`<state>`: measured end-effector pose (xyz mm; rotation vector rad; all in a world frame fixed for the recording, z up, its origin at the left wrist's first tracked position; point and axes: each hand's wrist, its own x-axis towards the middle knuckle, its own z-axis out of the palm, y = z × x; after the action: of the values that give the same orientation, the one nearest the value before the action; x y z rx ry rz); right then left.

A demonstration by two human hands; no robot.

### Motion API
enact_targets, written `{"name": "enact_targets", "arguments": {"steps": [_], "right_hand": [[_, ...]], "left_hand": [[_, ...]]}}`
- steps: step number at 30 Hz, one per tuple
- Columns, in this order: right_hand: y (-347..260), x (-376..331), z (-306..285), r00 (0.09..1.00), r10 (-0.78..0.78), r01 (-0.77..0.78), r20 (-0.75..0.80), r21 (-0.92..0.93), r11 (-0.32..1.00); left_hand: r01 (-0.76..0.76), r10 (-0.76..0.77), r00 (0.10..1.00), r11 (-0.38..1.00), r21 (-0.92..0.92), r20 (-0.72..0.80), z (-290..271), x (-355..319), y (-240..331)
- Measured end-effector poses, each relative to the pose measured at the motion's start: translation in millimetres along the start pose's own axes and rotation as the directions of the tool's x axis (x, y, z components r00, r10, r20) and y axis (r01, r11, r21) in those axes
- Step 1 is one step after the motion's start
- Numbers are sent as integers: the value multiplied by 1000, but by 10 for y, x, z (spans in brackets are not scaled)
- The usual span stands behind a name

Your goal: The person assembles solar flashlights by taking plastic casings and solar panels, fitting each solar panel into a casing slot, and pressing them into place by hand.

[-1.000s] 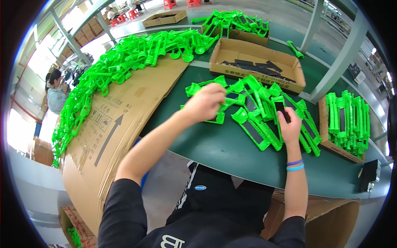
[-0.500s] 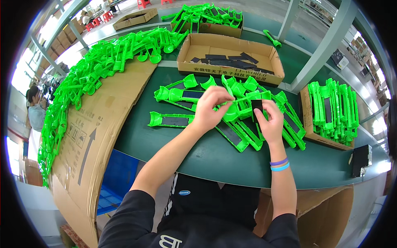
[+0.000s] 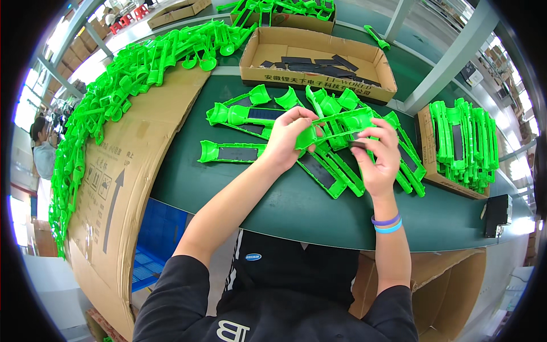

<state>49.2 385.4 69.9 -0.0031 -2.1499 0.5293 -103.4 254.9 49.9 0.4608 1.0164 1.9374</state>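
Note:
My left hand (image 3: pixel 288 137) is closed on the left end of a bright green plastic frame (image 3: pixel 335 121), which has an open middle and cupped ends. The frame is held up over the work surface. At its right end, my right hand (image 3: pixel 378 151) is closed with a small dark strip (image 3: pixel 358 143) pinched between thumb and fingers, seen nearly edge-on. Under and around both hands lie several more green frames, many with a dark strip set in, such as the green frame (image 3: pixel 208 151) left of my left hand.
Beyond the hands, a cardboard tray (image 3: pixel 259 71) holds loose dark strips. A box (image 3: pixel 427 145) of stacked green frames stands right, near a black block (image 3: pixel 498 216). Green frames (image 3: pixel 137 68) heap over a cardboard sheet (image 3: pixel 137 134) at left. A grey post (image 3: pixel 450 60) rises behind.
The green frame has turned so its open length shows between my hands. My right hand has tilted the dark strip from upright to nearly edge-on. The whole view has shifted slightly.

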Motion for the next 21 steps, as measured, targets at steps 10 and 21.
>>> {"name": "enact_targets", "arguments": {"steps": [10, 21], "right_hand": [[116, 10, -74, 714, 686, -455, 143, 839, 299], [36, 9, -42, 745, 599, -616, 293, 648, 449]], "left_hand": [[-70, 65, 997, 977, 203, 30, -21, 22, -98], [-77, 81, 996, 990, 116, -24, 15, 0, -104]]}}
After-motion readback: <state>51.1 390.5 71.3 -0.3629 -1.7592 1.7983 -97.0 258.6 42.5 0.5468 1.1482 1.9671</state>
